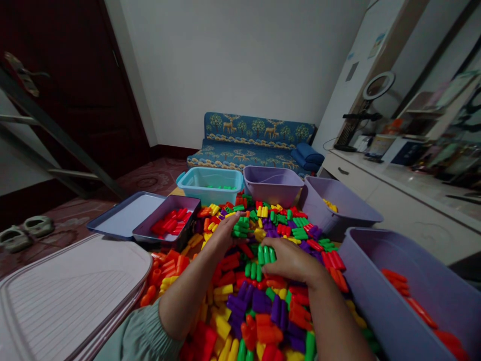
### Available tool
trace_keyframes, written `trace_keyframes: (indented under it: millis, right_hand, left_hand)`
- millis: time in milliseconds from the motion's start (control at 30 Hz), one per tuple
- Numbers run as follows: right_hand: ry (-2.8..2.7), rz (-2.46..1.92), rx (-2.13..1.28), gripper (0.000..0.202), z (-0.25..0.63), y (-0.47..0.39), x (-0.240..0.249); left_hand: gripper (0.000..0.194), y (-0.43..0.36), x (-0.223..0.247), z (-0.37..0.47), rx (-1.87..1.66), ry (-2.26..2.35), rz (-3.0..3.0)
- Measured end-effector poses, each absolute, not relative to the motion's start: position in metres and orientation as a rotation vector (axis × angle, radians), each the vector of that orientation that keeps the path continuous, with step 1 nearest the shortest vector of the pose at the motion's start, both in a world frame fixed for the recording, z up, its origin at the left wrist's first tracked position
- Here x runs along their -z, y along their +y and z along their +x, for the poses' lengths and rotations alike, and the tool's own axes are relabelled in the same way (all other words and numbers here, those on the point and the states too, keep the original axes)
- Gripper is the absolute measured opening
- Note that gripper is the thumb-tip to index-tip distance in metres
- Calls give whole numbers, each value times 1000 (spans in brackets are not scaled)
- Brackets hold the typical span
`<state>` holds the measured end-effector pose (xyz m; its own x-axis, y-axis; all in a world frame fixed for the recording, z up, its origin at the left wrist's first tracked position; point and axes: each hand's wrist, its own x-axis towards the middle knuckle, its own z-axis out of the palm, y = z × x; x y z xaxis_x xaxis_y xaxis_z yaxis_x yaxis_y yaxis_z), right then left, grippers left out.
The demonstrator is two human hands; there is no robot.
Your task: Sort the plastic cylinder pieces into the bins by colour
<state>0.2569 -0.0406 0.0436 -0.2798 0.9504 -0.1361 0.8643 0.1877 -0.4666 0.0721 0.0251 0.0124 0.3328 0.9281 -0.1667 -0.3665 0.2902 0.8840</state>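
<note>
A thick spread of plastic building blocks [259,301] in red, orange, yellow, green and purple lies beneath both hands. My left hand [226,231] reaches to the middle of the pile, its fingers curled around several green blocks [241,226]. My right hand [287,256] grips a ribbed green block [266,254] between thumb and fingers. Just below that block, another green block [253,272] rests on the pile. The fingertips of my left hand are partly hidden behind the blocks it holds.
Behind the pile stand a light-blue bin [210,188] with green blocks and a purple bin [273,186]. Further purple bins hold yellow blocks [330,205] and red blocks [423,309]. At left are an open tin [145,231] with red blocks and a pale lid [71,291].
</note>
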Motion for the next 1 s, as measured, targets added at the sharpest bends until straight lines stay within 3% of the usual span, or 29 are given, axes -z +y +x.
trace_keyframes:
  millis: [367,733,1000]
  right_hand:
    - [-1674,-1863,-571,21,256,-14,-10]
    - [-1297,-1431,-698,35,246,-14,-22]
    - [-1407,-1516,-676,45,237,-17,-21]
  left_hand:
    - [50,24,-14,71,-949,729,794]
    - [57,18,-10,74,-913,755,1007]
    - [60,9,-24,73,-801,792,1120]
